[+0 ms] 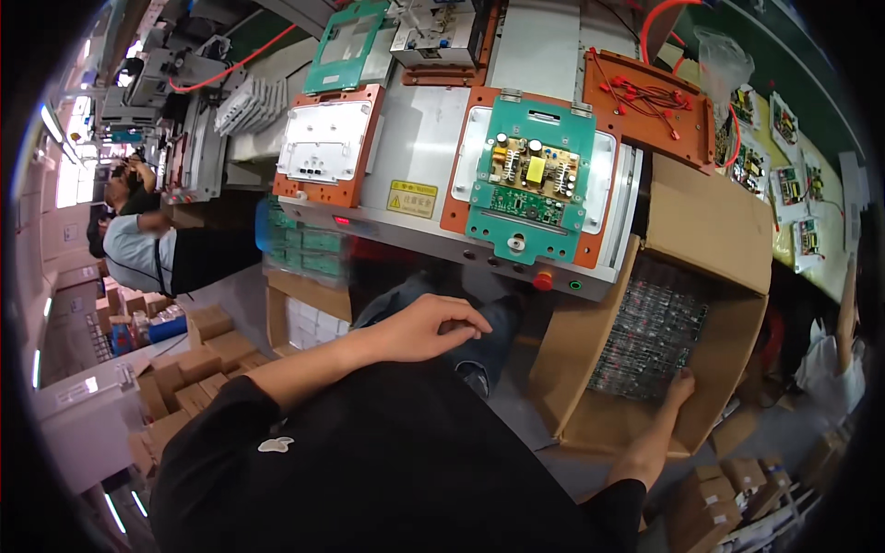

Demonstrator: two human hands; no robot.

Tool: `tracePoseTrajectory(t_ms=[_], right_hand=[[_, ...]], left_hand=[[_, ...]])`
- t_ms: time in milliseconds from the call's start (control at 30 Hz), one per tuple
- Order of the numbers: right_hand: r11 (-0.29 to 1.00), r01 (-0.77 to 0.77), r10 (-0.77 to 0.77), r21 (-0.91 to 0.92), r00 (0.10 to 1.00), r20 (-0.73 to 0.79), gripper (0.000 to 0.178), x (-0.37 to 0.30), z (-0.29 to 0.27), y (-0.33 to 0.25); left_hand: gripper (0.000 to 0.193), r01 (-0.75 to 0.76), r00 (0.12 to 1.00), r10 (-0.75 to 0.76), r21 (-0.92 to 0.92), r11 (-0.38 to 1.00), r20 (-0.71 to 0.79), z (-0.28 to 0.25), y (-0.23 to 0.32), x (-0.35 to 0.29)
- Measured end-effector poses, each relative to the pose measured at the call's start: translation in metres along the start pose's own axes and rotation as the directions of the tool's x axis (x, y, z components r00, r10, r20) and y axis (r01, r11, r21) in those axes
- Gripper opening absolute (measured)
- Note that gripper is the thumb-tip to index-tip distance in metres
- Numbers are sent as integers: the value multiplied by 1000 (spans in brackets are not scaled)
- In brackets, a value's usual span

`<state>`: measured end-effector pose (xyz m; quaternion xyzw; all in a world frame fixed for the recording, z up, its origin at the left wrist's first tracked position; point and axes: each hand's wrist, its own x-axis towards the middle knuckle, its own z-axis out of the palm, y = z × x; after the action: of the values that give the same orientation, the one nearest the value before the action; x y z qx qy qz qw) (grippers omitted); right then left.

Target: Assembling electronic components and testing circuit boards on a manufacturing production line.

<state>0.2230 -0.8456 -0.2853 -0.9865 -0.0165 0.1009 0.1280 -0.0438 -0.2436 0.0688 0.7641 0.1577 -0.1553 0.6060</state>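
My left hand (pixel 433 329) hovers in front of my body, its fingers loosely bent and the thumb apart, with nothing visible in it. My right hand (pixel 680 387) reaches into an open cardboard box (pixel 636 429) at the right. Its fingers curl at the near corner of a dark, shiny stack of clear-wrapped or plastic pieces (pixel 650 336); what they grip, if anything, is hidden. On the bench ahead, a green fixture plate (pixel 502 184) carries a circuit board (pixel 533 170) with a yellow transformer. Neither hand touches it.
Left of it lies a white plate in an orange frame (pixel 324 143). A red button (pixel 543 280) sits on the bench front. Red leads (pixel 645 92) lie on an orange tray at the right. More boards (pixel 788 184) line a side table. Cartons (pixel 198 369) and a seated person (pixel 138 244) are at left.
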Motion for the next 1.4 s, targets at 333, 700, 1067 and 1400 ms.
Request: tracePoseTrajectory(t_ms=[333,700,1067,1400], right_hand=[[983,-144,146,-111,989,11,23,23,-38,26],[963,-251,236,100,961,142,38,20,-34,50],[442,-191,284,876,957,65,18,-20,-214,-170],[424,-170,-663,890,612,432,41,-107,-238,-534]], left_hand=[[18,56,995,-66,-121,991,-76,34,-1,-2],[19,68,997,-71,-126,990,-18,43,6,16],[21,-94,996,92,-179,979,-17,44,30,49],[22,-68,959,-97,-551,832,-265,-20,42,55]])
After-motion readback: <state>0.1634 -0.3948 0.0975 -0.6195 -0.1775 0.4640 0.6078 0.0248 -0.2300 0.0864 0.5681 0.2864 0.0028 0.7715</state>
